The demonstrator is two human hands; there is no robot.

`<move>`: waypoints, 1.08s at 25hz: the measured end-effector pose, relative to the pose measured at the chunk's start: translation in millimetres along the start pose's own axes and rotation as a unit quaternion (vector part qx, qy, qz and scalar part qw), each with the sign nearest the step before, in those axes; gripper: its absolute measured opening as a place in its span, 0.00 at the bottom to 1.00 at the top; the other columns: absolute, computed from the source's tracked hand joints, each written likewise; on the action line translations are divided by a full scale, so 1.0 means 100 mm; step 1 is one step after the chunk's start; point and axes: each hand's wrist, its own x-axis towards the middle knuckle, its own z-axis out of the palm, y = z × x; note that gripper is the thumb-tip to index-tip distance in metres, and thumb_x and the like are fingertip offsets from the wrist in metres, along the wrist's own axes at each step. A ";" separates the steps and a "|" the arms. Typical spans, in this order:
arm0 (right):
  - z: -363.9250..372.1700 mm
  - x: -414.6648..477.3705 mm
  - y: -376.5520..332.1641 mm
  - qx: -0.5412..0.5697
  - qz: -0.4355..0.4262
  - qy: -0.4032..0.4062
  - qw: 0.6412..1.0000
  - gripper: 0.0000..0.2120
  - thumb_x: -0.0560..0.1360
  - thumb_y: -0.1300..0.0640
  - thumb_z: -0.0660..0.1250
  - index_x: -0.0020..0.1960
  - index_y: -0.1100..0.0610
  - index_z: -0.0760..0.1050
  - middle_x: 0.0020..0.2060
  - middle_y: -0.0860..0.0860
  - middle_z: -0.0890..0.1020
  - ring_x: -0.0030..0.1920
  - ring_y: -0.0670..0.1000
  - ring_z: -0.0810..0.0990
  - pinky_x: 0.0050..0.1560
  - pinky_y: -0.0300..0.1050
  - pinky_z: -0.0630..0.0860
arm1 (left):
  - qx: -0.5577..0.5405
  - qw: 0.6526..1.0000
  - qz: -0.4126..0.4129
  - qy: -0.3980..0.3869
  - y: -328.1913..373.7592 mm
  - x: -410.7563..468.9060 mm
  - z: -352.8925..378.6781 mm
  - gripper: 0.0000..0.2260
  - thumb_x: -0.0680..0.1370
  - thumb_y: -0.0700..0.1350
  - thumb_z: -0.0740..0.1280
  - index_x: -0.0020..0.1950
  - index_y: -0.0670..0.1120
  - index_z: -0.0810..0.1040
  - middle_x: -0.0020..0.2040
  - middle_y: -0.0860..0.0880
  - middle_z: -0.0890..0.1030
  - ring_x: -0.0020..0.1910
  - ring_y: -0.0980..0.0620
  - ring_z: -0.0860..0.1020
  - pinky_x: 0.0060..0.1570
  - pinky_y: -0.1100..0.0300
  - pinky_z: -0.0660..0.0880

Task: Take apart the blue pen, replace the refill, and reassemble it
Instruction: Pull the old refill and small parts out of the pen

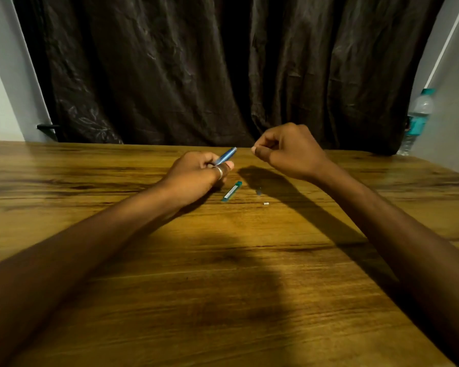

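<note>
Our left hand (pixel 196 172) grips the blue pen (pixel 226 155), its long axis slanting up toward the far right. Our right hand (pixel 289 149) hovers just right of the pen's raised end, fingertips pinched together; whether they hold anything we cannot tell. On the wooden table (pixel 223 287), near the left hand, lies a teal refill case (pixel 232 191). Rightward sit a small dark piece (pixel 259 192) and a tiny white piece (pixel 266 203).
</note>
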 end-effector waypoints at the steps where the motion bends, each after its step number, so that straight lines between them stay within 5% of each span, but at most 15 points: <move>1: 0.01 -0.03 0.01 -0.017 -0.006 0.005 1.000 0.05 0.77 0.54 0.71 0.45 0.53 0.85 0.35 0.42 0.82 0.39 0.37 0.80 0.39 0.34 0.73 | 0.060 0.998 0.009 0.013 -0.02 0.02 -0.01 0.10 0.78 0.53 0.71 0.48 0.48 0.83 0.45 0.44 0.86 0.43 0.49 0.83 0.46 0.50 0.79; 4: 0.03 -0.06 0.02 -0.081 -0.026 0.008 0.996 0.06 0.78 0.53 0.69 0.50 0.53 0.84 0.41 0.46 0.82 0.43 0.45 0.80 0.40 0.40 0.73 | 0.165 0.986 0.002 0.024 -0.05 0.04 0.04 0.09 0.76 0.55 0.72 0.48 0.51 0.81 0.44 0.51 0.84 0.44 0.52 0.81 0.39 0.56 0.76; 8: 0.06 -0.07 0.02 -0.147 -0.065 0.027 0.987 0.08 0.78 0.51 0.68 0.52 0.53 0.83 0.46 0.50 0.82 0.47 0.50 0.79 0.43 0.43 0.71 | 0.220 0.975 -0.025 0.036 -0.05 0.06 0.15 0.12 0.73 0.59 0.73 0.46 0.52 0.79 0.42 0.50 0.83 0.43 0.50 0.82 0.43 0.50 0.81; 13: 0.12 -0.12 0.01 -0.167 -0.092 0.026 0.981 0.08 0.78 0.51 0.67 0.52 0.53 0.82 0.48 0.51 0.82 0.47 0.53 0.80 0.42 0.46 0.73 | 0.316 0.948 -0.049 0.005 0.01 0.12 0.16 0.14 0.73 0.60 0.73 0.43 0.49 0.81 0.38 0.50 0.80 0.40 0.48 0.79 0.35 0.57 0.70; 23: 0.14 -0.13 0.00 -0.142 -0.089 0.031 0.985 0.08 0.78 0.51 0.67 0.51 0.53 0.82 0.47 0.51 0.82 0.46 0.52 0.80 0.44 0.49 0.78 | 0.316 0.946 -0.072 0.000 -0.09 0.23 -0.10 0.09 0.73 0.56 0.74 0.44 0.51 0.83 0.41 0.51 0.83 0.41 0.52 0.79 0.35 0.58 0.72; 27: 0.18 -0.09 -0.01 -0.073 -0.050 0.042 0.995 0.06 0.77 0.53 0.69 0.49 0.52 0.83 0.42 0.47 0.81 0.44 0.48 0.80 0.45 0.46 0.78 | 0.256 0.964 -0.070 -0.006 -0.09 0.22 -0.13 0.06 0.72 0.50 0.77 0.46 0.50 0.85 0.44 0.51 0.84 0.46 0.51 0.81 0.47 0.54 0.78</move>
